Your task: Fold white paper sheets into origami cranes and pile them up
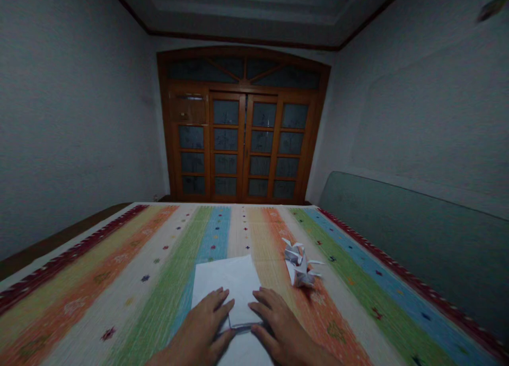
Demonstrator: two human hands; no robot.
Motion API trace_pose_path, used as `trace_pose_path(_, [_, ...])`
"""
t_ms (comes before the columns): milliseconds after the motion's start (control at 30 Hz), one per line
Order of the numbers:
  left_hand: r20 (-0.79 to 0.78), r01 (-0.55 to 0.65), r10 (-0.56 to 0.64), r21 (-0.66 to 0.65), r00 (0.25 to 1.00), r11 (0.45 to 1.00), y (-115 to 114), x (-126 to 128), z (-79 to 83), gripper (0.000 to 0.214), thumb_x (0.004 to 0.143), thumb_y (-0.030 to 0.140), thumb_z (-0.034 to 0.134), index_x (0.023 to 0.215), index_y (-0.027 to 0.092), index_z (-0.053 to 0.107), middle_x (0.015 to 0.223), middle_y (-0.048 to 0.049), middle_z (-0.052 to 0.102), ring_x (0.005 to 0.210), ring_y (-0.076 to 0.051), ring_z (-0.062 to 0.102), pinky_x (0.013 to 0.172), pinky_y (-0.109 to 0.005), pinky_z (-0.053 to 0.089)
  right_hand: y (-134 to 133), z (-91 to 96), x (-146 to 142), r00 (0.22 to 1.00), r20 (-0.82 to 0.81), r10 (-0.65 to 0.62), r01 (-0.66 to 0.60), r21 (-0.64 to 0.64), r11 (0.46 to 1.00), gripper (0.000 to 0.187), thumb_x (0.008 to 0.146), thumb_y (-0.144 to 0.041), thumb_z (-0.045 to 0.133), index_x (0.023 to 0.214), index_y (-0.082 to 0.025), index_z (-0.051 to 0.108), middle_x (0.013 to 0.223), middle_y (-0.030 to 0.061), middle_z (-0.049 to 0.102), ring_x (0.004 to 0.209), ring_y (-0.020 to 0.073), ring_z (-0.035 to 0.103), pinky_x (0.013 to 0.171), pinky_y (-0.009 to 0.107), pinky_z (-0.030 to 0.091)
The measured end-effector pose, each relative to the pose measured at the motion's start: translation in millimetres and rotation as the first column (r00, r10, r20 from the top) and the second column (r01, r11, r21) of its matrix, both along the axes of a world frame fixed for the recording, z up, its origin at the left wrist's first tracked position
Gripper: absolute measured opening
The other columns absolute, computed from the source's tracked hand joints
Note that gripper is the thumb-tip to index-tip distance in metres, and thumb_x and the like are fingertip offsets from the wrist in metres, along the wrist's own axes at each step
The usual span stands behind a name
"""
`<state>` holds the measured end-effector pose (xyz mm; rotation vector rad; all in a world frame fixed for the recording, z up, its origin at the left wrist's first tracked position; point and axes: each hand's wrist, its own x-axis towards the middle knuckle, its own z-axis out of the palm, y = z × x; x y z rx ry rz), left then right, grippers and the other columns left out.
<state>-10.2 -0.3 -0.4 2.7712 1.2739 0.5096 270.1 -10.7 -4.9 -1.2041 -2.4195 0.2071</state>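
Observation:
White paper (222, 278) lies on the striped cloth in front of me, one part folded over with its edge crossing the middle. More white paper (246, 350) shows below that edge. My left hand (209, 321) holds the paper from the left, fingers on top and thumb at the folded edge. From the right, my right hand (276, 321) grips it the same way, its thumb also at the edge. The two thumbs are apart, with the fold between them. Right of the paper stand folded paper cranes (302, 268), bunched together; their exact number is hard to tell.
A striped, multicoloured cloth (159, 281) covers the table. Along the right side runs a pale green panel (397, 212), like a seat back or headboard. Wooden doors with glass panes (244, 143) stand beyond the far edge, between white walls.

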Motion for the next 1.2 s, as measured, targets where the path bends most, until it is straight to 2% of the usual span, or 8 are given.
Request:
trace_pose_path(200, [-0.114, 0.026, -0.019, 0.06, 0.993, 0.998, -10.4, 14.1, 21.1, 0.057, 0.085, 0.005, 0.058, 0.14, 0.021, 0.061, 0.139, -0.0154, 0.069, 0.124, -0.035, 0.067, 0.102, -0.05, 0.06, 0.0, 6.4, -10.1, 0.995, -0.08, 0.064, -0.056, 0.099, 0.993, 0.029, 0.095, -0.018, 0.066, 0.124, -0.018, 0.069, 0.131, 0.0153, 0.071, 0.129, 0.0319, 0.061, 0.113, 0.05, 0.048])
trace_pose_path(367, [-0.195, 0.019, -0.01, 0.044, 0.981, 0.999, -13.8, 21.5, 28.0, 0.064, 0.084, 0.003, 0.057, 0.145, 0.021, 0.056, 0.14, -0.0173, 0.068, 0.121, -0.036, 0.067, 0.097, -0.05, 0.061, -3.3, 13.6, -21.5, 0.992, -0.086, 0.093, -0.088, 0.063, 0.994, 0.03, 0.09, -0.013, 0.066, 0.12, -0.019, 0.069, 0.122, 0.0122, 0.073, 0.117, 0.0296, 0.065, 0.106, 0.046, 0.051])
trace_pose_path(500, [-0.246, -0.02, 0.015, -0.015, 0.969, 1.0, -14.3, 23.7, 31.8, 0.068, 0.081, 0.0, 0.055, 0.146, 0.021, 0.057, 0.143, -0.0185, 0.065, 0.123, -0.038, 0.066, 0.096, -0.051, 0.061, -3.4, 10.1, -22.8, 0.994, -0.061, 0.089, -0.087, 0.027, 0.996, 0.037, 0.084, -0.011, 0.067, 0.119, -0.019, 0.069, 0.12, 0.0123, 0.073, 0.11, 0.0289, 0.066, 0.099, 0.043, 0.053])
trace_pose_path(667, [-0.267, -0.073, 0.044, -0.099, 0.963, 0.992, -15.8, 26.4, 38.8, 0.076, 0.075, 0.002, 0.06, 0.149, 0.016, 0.056, 0.15, -0.0228, 0.058, 0.135, -0.045, 0.057, 0.105, -0.058, 0.054, 1.0, -5.4, -21.7, 0.988, -0.105, 0.114, -0.101, 0.125, 0.987, 0.033, 0.085, -0.01, 0.063, 0.115, -0.02, 0.072, 0.114, 0.0106, 0.076, 0.106, 0.0272, 0.069, 0.096, 0.04, 0.053])
trace_pose_path(800, [-0.224, -0.07, 0.048, -0.096, 0.974, 0.993, -15.4, 27.5, 34.3, 0.072, 0.076, 0.001, 0.059, 0.146, 0.017, 0.06, 0.148, -0.0225, 0.061, 0.134, -0.047, 0.057, 0.102, -0.06, 0.056, 3.6, -12.5, -24.3, 0.977, -0.162, 0.139, -0.092, 0.269, 0.959, 0.029, 0.085, -0.008, 0.062, 0.108, -0.021, 0.073, 0.1, 0.0086, 0.079, 0.091, 0.0264, 0.072, 0.083, 0.038, 0.055])
trace_pose_path(967, [-0.23, -0.065, 0.05, -0.056, 0.972, 0.996, -10.6, 26.7, 23.7, 0.071, 0.076, -0.006, 0.052, 0.143, 0.018, 0.062, 0.142, -0.0207, 0.066, 0.122, -0.041, 0.067, 0.093, -0.054, 0.062, 2.9, -7.0, -26.0, 0.956, -0.186, 0.226, -0.141, 0.384, 0.912, 0.028, 0.085, -0.007, 0.059, 0.107, -0.019, 0.071, 0.092, 0.0092, 0.079, 0.08, 0.0251, 0.072, 0.072, 0.035, 0.057])
trace_pose_path(1100, [-0.175, -0.072, 0.064, -0.036, 0.982, 0.997, -6.4, 21.7, 18.0, 0.076, 0.074, -0.01, 0.048, 0.143, 0.02, 0.062, 0.139, -0.0176, 0.068, 0.117, -0.036, 0.071, 0.093, -0.051, 0.063, 0.4, -3.2, -26.6, 0.939, -0.247, 0.24, -0.148, 0.339, 0.929, 0.034, 0.085, -0.005, 0.057, 0.114, -0.018, 0.069, 0.103, 0.013, 0.077, 0.091, 0.0254, 0.074, 0.077, 0.034, 0.061])
trace_pose_path(1200, [-0.013, -0.063, 0.062, -0.046, 0.998, 0.997, -4.8, 17.2, 14.1, 0.081, 0.068, -0.01, 0.049, 0.141, 0.023, 0.064, 0.138, -0.0137, 0.07, 0.118, -0.032, 0.072, 0.099, -0.047, 0.061, -0.6, -7.4, -29.2, 0.897, -0.382, 0.224, -0.14, 0.236, 0.962, 0.056, 0.077, -0.005, 0.059, 0.131, -0.017, 0.059, 0.117, 0.0157, 0.074, 0.102, 0.0276, 0.073, 0.085, 0.037, 0.062])
